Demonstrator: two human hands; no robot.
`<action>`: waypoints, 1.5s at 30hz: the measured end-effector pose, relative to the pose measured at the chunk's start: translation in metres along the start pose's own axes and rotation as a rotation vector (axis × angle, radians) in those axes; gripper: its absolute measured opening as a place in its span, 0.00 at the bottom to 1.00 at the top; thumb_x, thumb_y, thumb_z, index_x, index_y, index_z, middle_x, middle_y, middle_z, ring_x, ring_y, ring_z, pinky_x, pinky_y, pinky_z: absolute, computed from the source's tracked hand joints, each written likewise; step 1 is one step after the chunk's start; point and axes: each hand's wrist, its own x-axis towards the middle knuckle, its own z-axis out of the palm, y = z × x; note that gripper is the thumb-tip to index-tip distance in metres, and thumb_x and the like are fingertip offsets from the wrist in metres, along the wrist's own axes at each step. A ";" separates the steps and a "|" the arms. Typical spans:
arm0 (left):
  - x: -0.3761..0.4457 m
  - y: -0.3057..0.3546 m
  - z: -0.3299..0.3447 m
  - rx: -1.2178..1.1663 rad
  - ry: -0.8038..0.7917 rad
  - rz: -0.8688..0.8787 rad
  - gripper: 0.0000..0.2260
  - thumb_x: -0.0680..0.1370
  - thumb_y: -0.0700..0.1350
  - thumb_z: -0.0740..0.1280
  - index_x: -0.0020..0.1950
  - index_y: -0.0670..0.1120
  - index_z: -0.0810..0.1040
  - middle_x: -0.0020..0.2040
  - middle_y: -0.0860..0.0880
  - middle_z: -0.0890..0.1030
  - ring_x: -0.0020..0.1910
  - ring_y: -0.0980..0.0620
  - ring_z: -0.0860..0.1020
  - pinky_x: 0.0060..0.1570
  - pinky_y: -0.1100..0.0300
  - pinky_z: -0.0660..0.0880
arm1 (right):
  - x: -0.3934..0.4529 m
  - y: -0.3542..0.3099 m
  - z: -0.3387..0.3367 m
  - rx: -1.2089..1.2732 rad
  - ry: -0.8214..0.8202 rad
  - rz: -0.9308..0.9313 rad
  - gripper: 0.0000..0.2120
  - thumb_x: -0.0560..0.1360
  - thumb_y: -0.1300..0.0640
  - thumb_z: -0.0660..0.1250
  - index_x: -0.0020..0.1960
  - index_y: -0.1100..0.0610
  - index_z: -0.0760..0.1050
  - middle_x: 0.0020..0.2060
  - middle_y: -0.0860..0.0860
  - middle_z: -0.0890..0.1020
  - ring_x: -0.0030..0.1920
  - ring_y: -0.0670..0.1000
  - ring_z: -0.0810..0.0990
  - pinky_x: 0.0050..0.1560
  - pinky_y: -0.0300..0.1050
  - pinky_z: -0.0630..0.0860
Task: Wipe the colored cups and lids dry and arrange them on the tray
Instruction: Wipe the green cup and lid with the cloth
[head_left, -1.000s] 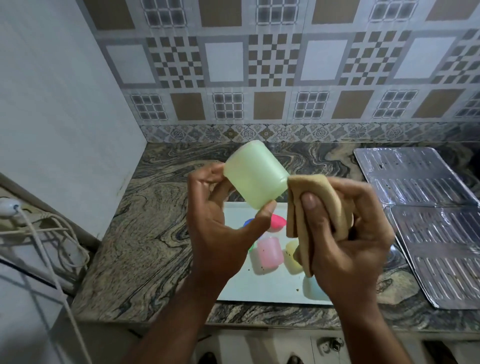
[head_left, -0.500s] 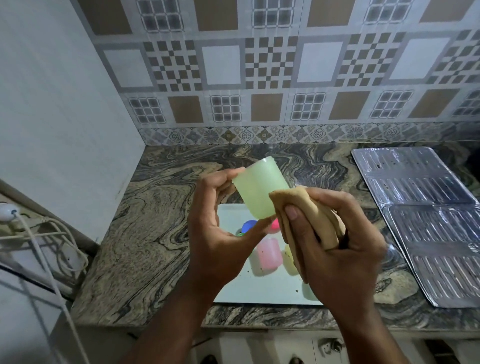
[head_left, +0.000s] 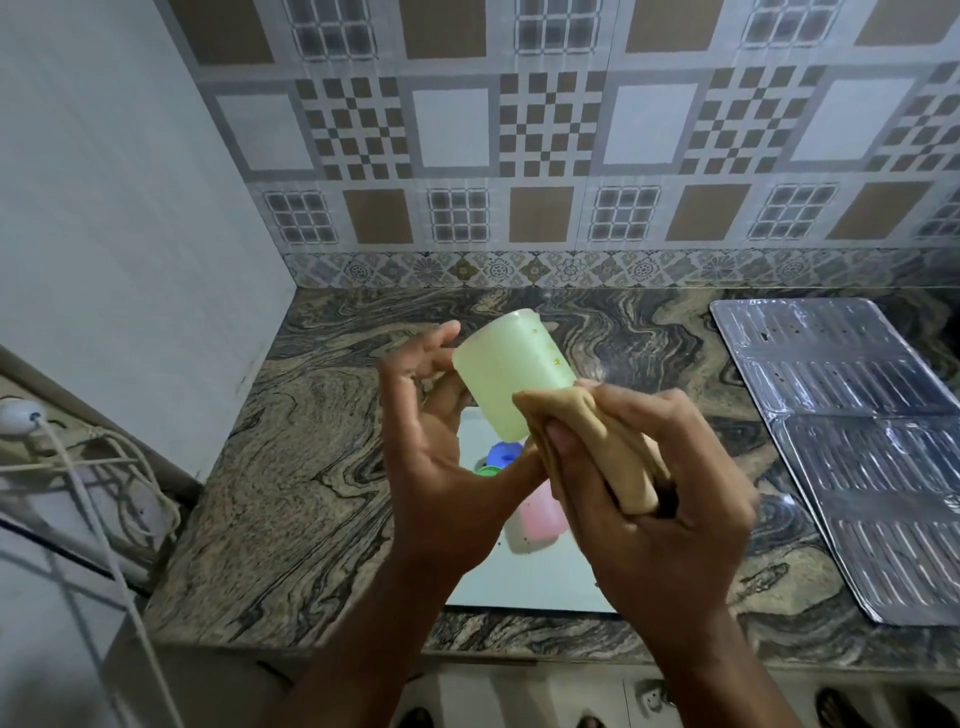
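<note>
My left hand (head_left: 441, 467) holds a pale green cup (head_left: 506, 371) between thumb and fingers, its closed base tilted up and away from me. My right hand (head_left: 649, 499) grips a folded tan cloth (head_left: 587, 431) and presses it against the cup's lower right side. Below my hands lies a white tray (head_left: 524, 587) on the counter. On it I see a pink cup (head_left: 540, 517) lying down, a blue lid (head_left: 504, 453) and a green lid (head_left: 487, 471). My hands hide the rest of the tray.
A ribbed metal drainboard (head_left: 857, 431) covers the counter's right side. The marbled stone counter (head_left: 311, 493) ends at a grey wall on the left, where white cables and a plug (head_left: 21, 418) hang. Patterned tiles back the counter.
The cloth slid from the cup's mouth end up onto its side. The cup turned in my left hand, and both hands drifted slightly lower and closer together.
</note>
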 end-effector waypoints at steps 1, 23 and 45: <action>0.001 0.001 0.001 -0.026 -0.023 -0.001 0.39 0.63 0.26 0.80 0.68 0.45 0.68 0.66 0.51 0.76 0.64 0.47 0.81 0.61 0.42 0.81 | -0.003 0.002 -0.001 -0.001 0.000 -0.013 0.09 0.79 0.55 0.77 0.56 0.55 0.80 0.45 0.53 0.84 0.39 0.51 0.85 0.42 0.35 0.77; -0.001 -0.009 -0.010 0.357 -0.043 0.273 0.32 0.64 0.46 0.84 0.64 0.50 0.74 0.60 0.50 0.76 0.60 0.36 0.80 0.58 0.33 0.77 | 0.018 -0.008 0.000 -0.084 0.038 0.138 0.11 0.79 0.52 0.76 0.53 0.59 0.85 0.47 0.48 0.88 0.46 0.44 0.86 0.48 0.33 0.78; 0.004 -0.006 -0.004 0.025 -0.063 0.003 0.33 0.66 0.39 0.83 0.67 0.49 0.74 0.67 0.41 0.78 0.65 0.34 0.78 0.63 0.28 0.75 | -0.007 0.011 -0.013 0.011 -0.014 0.095 0.11 0.80 0.52 0.75 0.55 0.60 0.83 0.49 0.51 0.87 0.45 0.54 0.87 0.45 0.46 0.82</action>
